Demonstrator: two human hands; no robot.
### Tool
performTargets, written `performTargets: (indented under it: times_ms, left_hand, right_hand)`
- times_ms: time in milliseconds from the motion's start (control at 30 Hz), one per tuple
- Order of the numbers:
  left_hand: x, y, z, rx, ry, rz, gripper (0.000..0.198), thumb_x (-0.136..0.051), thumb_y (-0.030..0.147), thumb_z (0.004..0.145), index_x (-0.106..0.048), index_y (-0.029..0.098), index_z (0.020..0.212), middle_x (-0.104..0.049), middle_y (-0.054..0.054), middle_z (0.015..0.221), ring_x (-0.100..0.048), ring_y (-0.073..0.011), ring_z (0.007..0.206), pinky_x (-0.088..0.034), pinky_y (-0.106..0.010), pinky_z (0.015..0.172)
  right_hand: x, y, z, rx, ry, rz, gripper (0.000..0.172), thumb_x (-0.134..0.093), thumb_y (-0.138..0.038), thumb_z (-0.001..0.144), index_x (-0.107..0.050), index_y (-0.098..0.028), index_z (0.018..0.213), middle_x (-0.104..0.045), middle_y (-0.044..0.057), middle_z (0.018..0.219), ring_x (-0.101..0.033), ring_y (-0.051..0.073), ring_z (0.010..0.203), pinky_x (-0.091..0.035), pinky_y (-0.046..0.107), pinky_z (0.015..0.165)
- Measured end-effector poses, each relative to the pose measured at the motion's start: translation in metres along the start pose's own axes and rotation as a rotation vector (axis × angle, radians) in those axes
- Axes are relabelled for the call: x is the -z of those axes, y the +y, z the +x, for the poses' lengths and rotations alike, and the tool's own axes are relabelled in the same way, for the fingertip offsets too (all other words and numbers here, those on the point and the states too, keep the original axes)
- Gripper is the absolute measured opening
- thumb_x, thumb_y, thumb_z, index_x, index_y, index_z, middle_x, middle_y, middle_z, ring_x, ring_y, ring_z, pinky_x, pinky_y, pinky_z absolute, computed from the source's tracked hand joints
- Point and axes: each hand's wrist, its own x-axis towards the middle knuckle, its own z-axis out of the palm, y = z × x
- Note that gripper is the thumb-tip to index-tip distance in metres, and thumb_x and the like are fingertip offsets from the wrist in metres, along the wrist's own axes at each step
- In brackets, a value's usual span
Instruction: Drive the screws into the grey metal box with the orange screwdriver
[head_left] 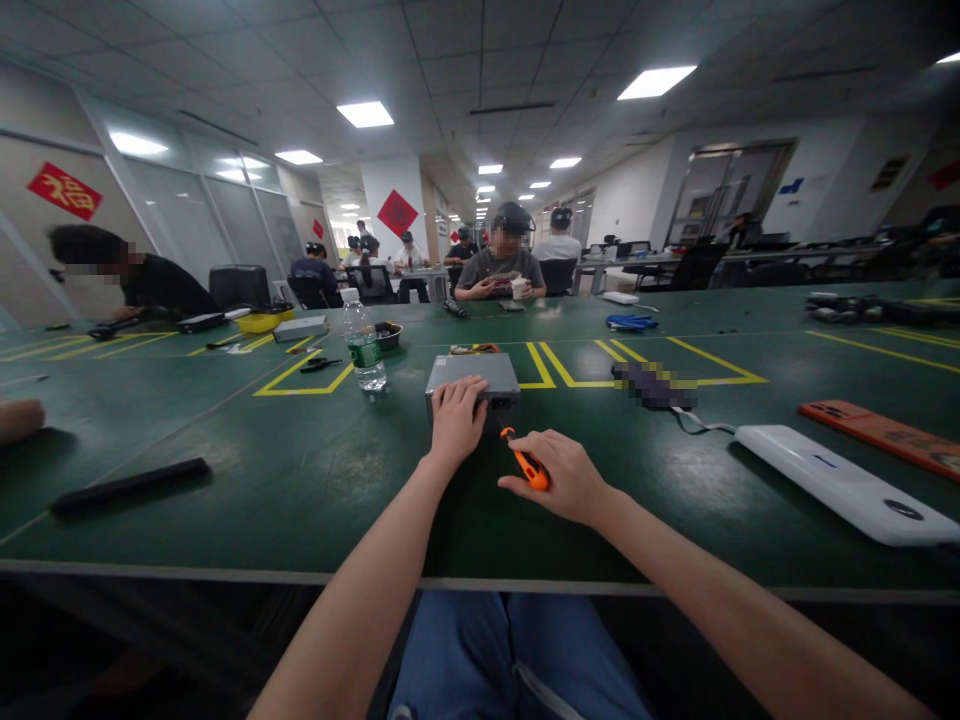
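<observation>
A grey metal box, by its look a computer power supply [499, 372], sits on the green table in front of me. My left hand [456, 420] lies over its front left edge, fingers spread on the top and the palm against the front. A black socket shows in the front face, right of that hand. My right hand [566, 475] is closed around an orange and black screwdriver [531, 468], thumb stretched along the near side. The screwdriver's tip points at the lower front of the box; whether it touches a screw is too small to tell.
Left of the box stands a water bottle [364, 345], with a small bowl [388, 335] behind it. A black bar [131, 487] lies at left. At right are a white power bank [832, 480] with a cable and an orange phone [885, 435]. A person [499, 265] sits opposite.
</observation>
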Motion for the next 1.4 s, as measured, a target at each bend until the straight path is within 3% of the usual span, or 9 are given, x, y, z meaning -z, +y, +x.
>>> performTargets:
  times_ms: [133,367,533,667,1300,1400]
  left_hand:
    - [0.002,0.001,0.000,0.012,-0.007,-0.001,0.028,-0.043,0.023,0.086,-0.051,0.027,0.113,-0.055,-0.001,0.123,-0.044,-0.0168,0.118,-0.025,-0.037,0.102]
    - [0.002,0.002,0.000,0.005,0.006,-0.010,0.027,-0.045,0.022,0.086,-0.050,0.027,0.112,-0.056,0.000,0.123,-0.046,-0.0158,0.116,-0.025,-0.036,0.101]
    - [0.001,0.001,0.000,0.000,0.007,-0.007,0.027,-0.045,0.023,0.086,-0.050,0.026,0.112,-0.056,0.000,0.122,-0.046,-0.0166,0.116,-0.025,-0.037,0.101]
    - [0.001,0.001,0.000,-0.002,0.019,-0.017,0.027,-0.045,0.022,0.086,-0.051,0.026,0.111,-0.056,-0.001,0.122,-0.046,-0.0165,0.115,-0.026,-0.037,0.101]
    - [0.001,0.001,0.000,0.002,0.018,-0.026,0.027,-0.045,0.021,0.085,-0.050,0.025,0.112,-0.056,-0.001,0.122,-0.046,-0.0165,0.115,-0.026,-0.037,0.101]
    - [0.001,0.001,0.000,0.004,0.017,-0.021,0.028,-0.046,0.021,0.085,-0.051,0.026,0.112,-0.056,0.000,0.122,-0.046,-0.0165,0.115,-0.026,-0.037,0.101]
  right_hand:
    - [0.004,-0.001,0.000,0.051,-0.077,0.026,0.031,-0.049,-0.039,0.084,-0.050,-0.013,0.100,-0.059,0.004,0.074,-0.053,0.015,0.064,-0.043,0.027,0.064]
    - [0.004,0.008,-0.001,0.090,0.054,-0.128,0.021,-0.051,-0.036,0.085,-0.054,-0.015,0.091,-0.061,0.002,0.067,-0.056,0.012,0.058,-0.044,0.025,0.060]
    - [0.016,0.013,-0.007,0.046,0.147,-0.142,0.009,-0.052,-0.023,0.081,-0.054,-0.017,0.088,-0.062,0.001,0.065,-0.055,0.012,0.054,-0.044,0.026,0.058]
    - [0.022,0.016,-0.013,0.020,0.181,-0.156,0.009,-0.052,-0.019,0.078,-0.055,-0.018,0.086,-0.062,0.001,0.065,-0.054,0.012,0.051,-0.044,0.027,0.057]
    - [0.020,0.014,-0.012,0.012,0.151,-0.206,0.009,-0.052,-0.019,0.080,-0.056,-0.016,0.086,-0.062,0.001,0.066,-0.054,0.012,0.055,-0.041,0.026,0.059]
    - [0.018,0.009,-0.010,0.042,0.102,-0.277,0.008,-0.053,-0.021,0.079,-0.057,-0.017,0.083,-0.062,0.005,0.076,-0.055,0.014,0.062,-0.042,0.028,0.061]
